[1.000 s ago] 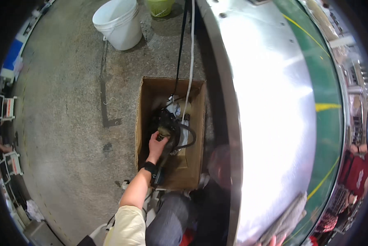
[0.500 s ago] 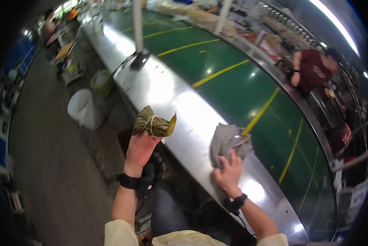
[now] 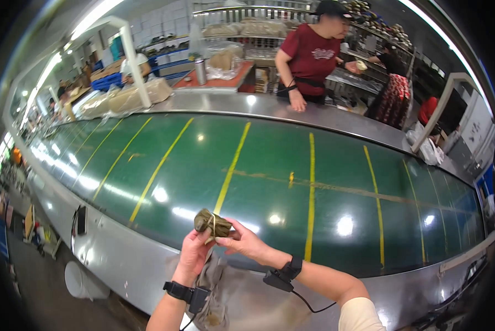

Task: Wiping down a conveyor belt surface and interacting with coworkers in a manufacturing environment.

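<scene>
A leaf-wrapped rice dumpling (image 3: 218, 225), olive-brown and tied round its middle with a pale string, is held up in front of the green belt's near edge. My left hand (image 3: 191, 255) grips it from below and to the left. From the right, my right hand (image 3: 249, 243) has its fingers closed on the dumpling's right end, with the thumb by the string. A crumpled grey cloth (image 3: 210, 287) lies on the metal ledge under my hands, partly covered by my left hand and wrist.
The green conveyor belt (image 3: 269, 193) with yellow cross stripes runs left to right beyond the steel ledge (image 3: 131, 262). A white bucket (image 3: 84, 281) stands on the floor at lower left. Across the belt are a person in a dark red shirt (image 3: 313, 55) and a metal flask (image 3: 200, 71).
The view has swung right towards the belt. My right hand has left the grey cloth and joined my left on the dumpling, which is now over the belt side.
</scene>
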A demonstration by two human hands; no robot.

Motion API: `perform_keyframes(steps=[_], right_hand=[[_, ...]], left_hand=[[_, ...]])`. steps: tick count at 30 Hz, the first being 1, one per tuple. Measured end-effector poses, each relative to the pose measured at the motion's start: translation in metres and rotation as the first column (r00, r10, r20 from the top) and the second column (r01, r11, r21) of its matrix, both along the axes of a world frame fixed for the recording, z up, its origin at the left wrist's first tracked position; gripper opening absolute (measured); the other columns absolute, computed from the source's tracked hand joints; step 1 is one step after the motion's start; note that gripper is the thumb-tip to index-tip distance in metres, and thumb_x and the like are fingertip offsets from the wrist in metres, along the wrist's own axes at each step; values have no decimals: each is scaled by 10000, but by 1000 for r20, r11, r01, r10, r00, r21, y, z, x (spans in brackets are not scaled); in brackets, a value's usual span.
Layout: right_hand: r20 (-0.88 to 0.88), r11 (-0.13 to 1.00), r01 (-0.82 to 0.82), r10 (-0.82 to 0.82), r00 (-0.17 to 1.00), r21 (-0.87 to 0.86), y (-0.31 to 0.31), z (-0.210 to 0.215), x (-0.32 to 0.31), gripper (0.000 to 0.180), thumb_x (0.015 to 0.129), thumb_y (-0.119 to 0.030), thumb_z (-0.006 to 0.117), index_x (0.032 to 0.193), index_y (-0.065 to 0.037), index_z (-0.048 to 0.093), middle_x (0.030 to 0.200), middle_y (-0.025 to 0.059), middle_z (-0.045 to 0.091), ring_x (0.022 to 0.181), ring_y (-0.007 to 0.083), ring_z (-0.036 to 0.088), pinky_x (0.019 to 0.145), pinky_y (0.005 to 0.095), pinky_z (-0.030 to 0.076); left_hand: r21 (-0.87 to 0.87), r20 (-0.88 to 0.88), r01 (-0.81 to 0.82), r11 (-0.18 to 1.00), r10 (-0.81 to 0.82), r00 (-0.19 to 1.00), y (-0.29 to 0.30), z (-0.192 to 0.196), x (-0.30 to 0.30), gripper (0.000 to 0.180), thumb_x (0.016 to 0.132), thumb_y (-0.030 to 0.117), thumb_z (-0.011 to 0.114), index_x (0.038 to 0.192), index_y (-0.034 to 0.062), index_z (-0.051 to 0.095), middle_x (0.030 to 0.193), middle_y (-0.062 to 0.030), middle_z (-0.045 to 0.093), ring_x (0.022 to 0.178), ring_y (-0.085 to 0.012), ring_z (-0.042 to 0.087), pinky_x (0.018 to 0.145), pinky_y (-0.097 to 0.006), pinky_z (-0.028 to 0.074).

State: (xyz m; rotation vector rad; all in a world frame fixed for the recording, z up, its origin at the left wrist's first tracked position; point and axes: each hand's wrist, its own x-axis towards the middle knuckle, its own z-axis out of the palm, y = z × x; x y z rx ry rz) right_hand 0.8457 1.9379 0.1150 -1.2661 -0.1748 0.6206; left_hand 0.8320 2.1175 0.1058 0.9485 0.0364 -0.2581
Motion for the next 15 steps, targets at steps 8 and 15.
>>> perform_keyframes(steps=[8,15], right_hand=[[-424,913,353,-243,873,204,-108,-9,76,417,912,-171,601,1273,-62,424,1110,84,593,895,198,654,749,327,554],[-70,644,763,-764,641,-56,-255,4,241,533,839,-147,681,1303,-56,435,989,77,622,756,155,633,631,291,552]], left_hand=[[341,-172,242,909,-193,966,-96,-9,91,612,866,272,667,1352,13,401,1293,-122,506,1162,-191,500,926,-362,454],[949,302,-232,211,-410,861,-73,-102,146,723,835,239,670,1378,-52,291,1346,-252,422,1245,-383,413,1033,-422,354]])
